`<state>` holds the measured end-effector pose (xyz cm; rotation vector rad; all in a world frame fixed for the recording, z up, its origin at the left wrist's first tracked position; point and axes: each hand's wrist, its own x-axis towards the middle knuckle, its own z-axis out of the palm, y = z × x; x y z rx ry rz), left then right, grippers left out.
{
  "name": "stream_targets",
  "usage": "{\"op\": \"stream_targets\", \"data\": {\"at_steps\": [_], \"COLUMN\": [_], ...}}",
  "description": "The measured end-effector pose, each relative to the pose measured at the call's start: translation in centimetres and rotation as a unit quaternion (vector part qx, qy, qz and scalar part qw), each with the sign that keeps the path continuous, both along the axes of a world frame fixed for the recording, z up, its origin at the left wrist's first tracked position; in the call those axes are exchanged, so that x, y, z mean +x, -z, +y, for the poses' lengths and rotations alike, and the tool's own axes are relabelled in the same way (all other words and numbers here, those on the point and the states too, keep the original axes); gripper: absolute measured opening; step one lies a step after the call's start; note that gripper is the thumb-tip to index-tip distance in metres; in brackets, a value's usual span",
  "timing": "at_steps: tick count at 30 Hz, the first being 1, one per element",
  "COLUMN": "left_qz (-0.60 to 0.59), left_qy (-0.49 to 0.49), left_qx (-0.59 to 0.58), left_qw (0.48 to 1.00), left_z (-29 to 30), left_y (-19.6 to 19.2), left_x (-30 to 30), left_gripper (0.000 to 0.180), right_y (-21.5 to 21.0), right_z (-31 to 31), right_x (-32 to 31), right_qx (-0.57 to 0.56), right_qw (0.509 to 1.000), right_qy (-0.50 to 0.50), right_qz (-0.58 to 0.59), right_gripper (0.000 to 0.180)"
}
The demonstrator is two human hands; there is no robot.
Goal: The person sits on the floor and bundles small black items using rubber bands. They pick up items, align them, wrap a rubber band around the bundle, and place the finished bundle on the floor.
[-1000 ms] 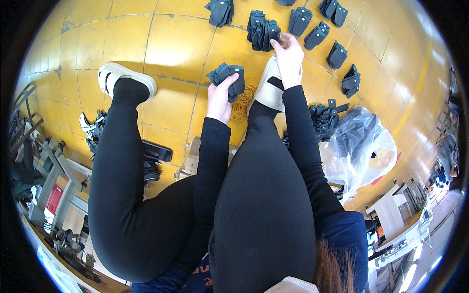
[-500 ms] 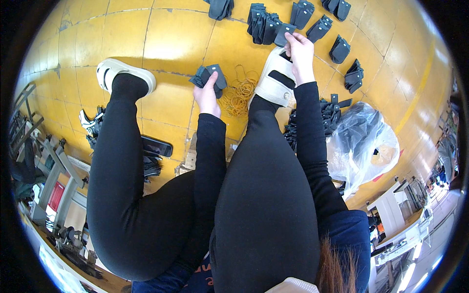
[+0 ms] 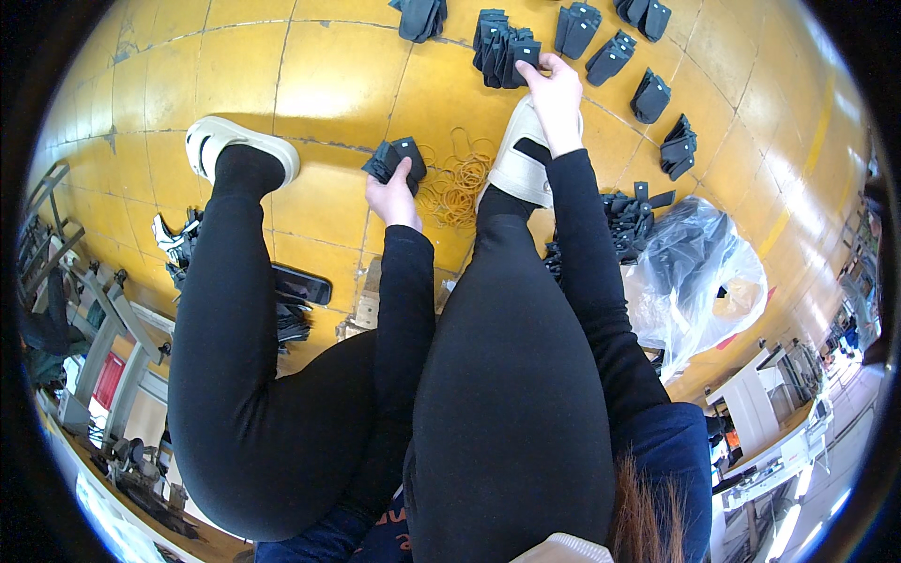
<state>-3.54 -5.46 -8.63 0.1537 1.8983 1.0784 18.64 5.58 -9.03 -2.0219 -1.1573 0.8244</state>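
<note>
My left hand (image 3: pixel 392 199) is closed around a small bundle of dark grey flat fabric pieces (image 3: pixel 406 153), its thumb pressed on top. Ahead and to the right, my right hand (image 3: pixel 556 98) pinches the edge of one dark fabric piece (image 3: pixel 526 54) bearing a small white label. That piece lies against the right end of a fanned pile of similar pieces (image 3: pixel 492 42) on the floor. A loose heap of yellowish rubber bands (image 3: pixel 458 183) lies between my left hand and my right shoe.
More dark bundles, one a stack (image 3: pixel 576 30), lie in a curve across the yellow tiled floor (image 3: pixel 328 80). At right sit a clear plastic bag (image 3: pixel 699 281) and a dark pile (image 3: pixel 631 225). A phone (image 3: pixel 300 283) lies by my left leg. My feet wear cream sandals (image 3: pixel 521 159).
My right hand has moved a little left with its piece, bringing it against the fanned pile. The left hand has shifted slightly, still holding its bundle.
</note>
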Motion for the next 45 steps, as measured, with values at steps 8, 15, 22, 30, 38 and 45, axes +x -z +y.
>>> {"op": "stream_targets", "data": {"at_steps": [8, 15, 22, 30, 38, 45], "left_qz": [0.052, 0.222, 0.358, -0.287, -0.224, -0.253], "left_qy": [0.005, 0.182, 0.162, 0.146, 0.063, 0.086], "left_qx": [0.054, -0.102, -0.015, 0.066, 0.030, 0.002], "left_qw": [0.997, 0.952, 0.920, 0.944, 0.972, 0.964], "left_z": [0.9, 0.5, 4.0, 5.8, 5.1, 3.9], "left_y": [1.1, 1.9, -2.6, -7.4, -5.2, -5.7], "left_x": [-3.2, -4.9, -0.5, 5.9, 1.9, 2.7], "left_gripper": [0.028, 0.051, 0.064, 0.036, 0.028, 0.025], "right_y": [-4.3, -5.7, -6.4, -6.8, -2.0, -0.6], "right_z": [-2.6, -4.1, -4.2, -3.4, 4.1, 11.2], "right_x": [1.0, 1.5, 0.2, -3.9, 1.9, 4.8], "right_qx": [-0.028, -0.049, -0.077, -0.113, 0.015, 0.005], "right_qw": [0.961, 0.960, 0.952, 0.905, 0.992, 0.890], "right_qy": [0.077, 0.119, 0.014, -0.215, -0.108, -0.103], "right_qz": [0.263, 0.249, 0.296, 0.350, 0.056, -0.444], "right_gripper": [0.016, 0.017, 0.022, 0.032, 0.028, 0.049]}}
